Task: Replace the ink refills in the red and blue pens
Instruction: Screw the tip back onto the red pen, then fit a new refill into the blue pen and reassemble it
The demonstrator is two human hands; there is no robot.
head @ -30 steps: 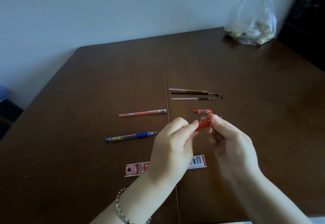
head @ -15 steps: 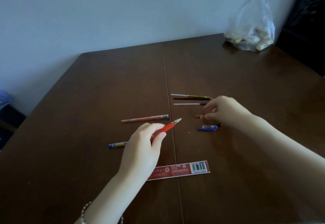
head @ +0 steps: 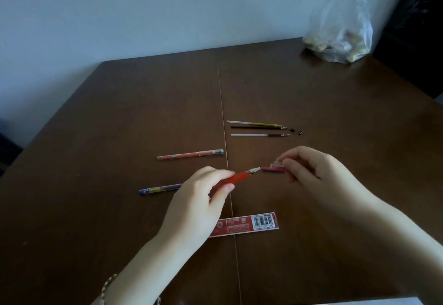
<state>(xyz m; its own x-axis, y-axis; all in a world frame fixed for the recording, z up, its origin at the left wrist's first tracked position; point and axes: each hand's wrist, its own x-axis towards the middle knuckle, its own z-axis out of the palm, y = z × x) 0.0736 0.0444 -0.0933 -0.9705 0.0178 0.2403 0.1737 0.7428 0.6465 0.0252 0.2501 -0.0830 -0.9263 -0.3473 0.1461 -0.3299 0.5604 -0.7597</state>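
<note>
My left hand (head: 199, 204) grips the red pen (head: 239, 176) by its red grip, metal tip pointing right. My right hand (head: 311, 173) pinches a small clear pen cap (head: 276, 165) just right of that tip, held a short gap away from it. A blue cap (head: 273, 170) lies on the table right under the held cap. The blue pen (head: 160, 188) lies to the left, its right end hidden behind my left hand. A clear tube with red ink (head: 190, 155) lies above it. Three thin refills (head: 256, 128) lie side by side further back.
Two tiny black tip caps (head: 296, 131) sit right of the refills. A red packaging strip with a barcode (head: 247, 223) lies near the front, partly under my left wrist. A clear plastic bag (head: 340, 34) stands at the brown table's (head: 335, 113) far right corner.
My right hand picked a cap off the table and brought it to the red pen's tip. My left hand lifted the red pen slightly and moved it right.
</note>
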